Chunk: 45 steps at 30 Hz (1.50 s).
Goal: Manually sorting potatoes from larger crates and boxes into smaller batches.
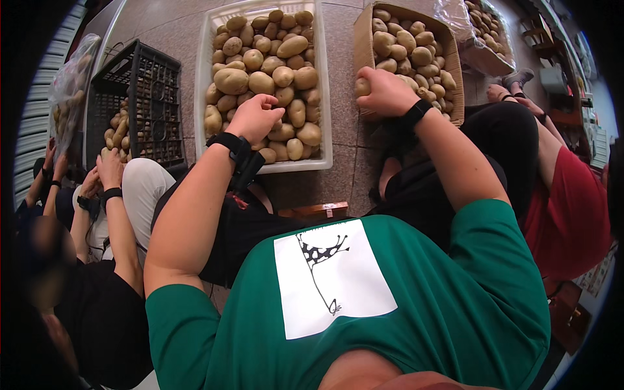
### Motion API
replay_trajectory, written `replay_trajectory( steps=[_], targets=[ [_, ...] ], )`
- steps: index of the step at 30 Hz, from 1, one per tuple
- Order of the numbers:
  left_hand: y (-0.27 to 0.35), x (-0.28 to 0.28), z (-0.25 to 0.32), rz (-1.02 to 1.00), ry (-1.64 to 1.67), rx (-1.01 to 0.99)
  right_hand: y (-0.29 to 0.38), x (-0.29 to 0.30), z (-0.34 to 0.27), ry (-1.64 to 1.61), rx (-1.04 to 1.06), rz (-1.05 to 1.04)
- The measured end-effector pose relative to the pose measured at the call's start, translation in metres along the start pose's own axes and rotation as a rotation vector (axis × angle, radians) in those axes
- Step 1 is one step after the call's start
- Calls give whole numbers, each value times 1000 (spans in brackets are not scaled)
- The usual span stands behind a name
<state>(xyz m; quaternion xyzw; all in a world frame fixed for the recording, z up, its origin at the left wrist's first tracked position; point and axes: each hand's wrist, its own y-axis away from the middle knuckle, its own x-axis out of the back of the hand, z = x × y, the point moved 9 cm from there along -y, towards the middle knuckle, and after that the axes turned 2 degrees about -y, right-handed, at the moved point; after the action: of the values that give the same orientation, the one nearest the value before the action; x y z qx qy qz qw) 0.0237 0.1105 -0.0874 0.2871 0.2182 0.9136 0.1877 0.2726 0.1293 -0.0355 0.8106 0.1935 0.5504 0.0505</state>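
Potatoes fill a white plastic crate [327, 97] in front of me. Over its potatoes is my left hand [258, 117], its fingers curled; whether it touches or holds one of them I cannot tell. My right hand [387, 91] grips a potato [362, 87] at the near left edge of a cardboard box [363, 39], which stands to the right of the crate. More potatoes [407, 41] are piled in that box. Each of my wrists wears a black band.
A black plastic crate [156, 105] with potatoes lies left of the white one, with a co-worker's hands [109, 168] at it. Another potato box [487, 51] lined with clear plastic stands far right. Co-workers sit close on both sides. A small wooden stool [314, 210] is below me.
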Motion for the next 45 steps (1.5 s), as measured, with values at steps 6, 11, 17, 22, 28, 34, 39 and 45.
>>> replay_trajectory(
  steps=[6,11,17,22,28,34,39,45],
  targets=[
    [-5,-2,-11,-23,-65,33,5,2,62,48,-188,-51],
    [-3,0,0,-4,-101,16,12,-1,123,153,-287,-48],
    [3,9,0,67,-239,55,30,11,173,204,-662,-34],
    [2,21,-6,161,-409,65,24,41,115,214,-423,151],
    [5,34,-15,243,-493,106,27,50,17,-125,-9,166],
    [2,37,-31,195,-538,128,21,33,-17,-54,33,93],
    [0,28,-24,209,-529,30,19,9,-44,-56,117,13],
    [-8,17,-28,100,-552,159,20,3,-62,-81,149,-13]
  ],
)
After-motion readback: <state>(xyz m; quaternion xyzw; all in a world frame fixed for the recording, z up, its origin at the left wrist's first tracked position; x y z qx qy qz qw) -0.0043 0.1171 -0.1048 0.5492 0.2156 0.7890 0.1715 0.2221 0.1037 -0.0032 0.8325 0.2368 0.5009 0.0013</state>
